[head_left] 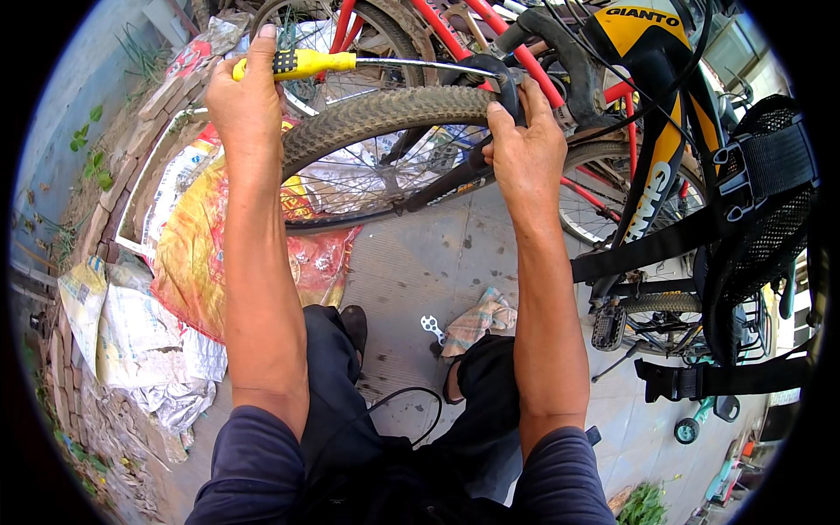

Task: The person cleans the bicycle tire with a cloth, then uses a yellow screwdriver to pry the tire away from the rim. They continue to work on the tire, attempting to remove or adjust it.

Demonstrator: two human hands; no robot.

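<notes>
My left hand (243, 114) is closed round a screwdriver (325, 62) with a yellow and black handle, its thumb pointing up. The long metal shaft runs to the right above the knobby front tire (385, 118) of a bicycle. Its tip meets a black curved part (507, 87) at the top of the fork, beside the tire. My right hand (529, 144) grips that black part, thumb on the near side and fingers partly hidden behind it. The black and yellow bicycle frame (652, 105) stands to the right of this hand.
Behind is a red-framed bicycle (534, 66). Printed sacks (201, 254) lie at the left along a brick edging. A small flat multi-hole wrench (431, 327) and a checked cloth (481, 319) are on the paved ground by my feet. Black straps (647, 254) hang at the right.
</notes>
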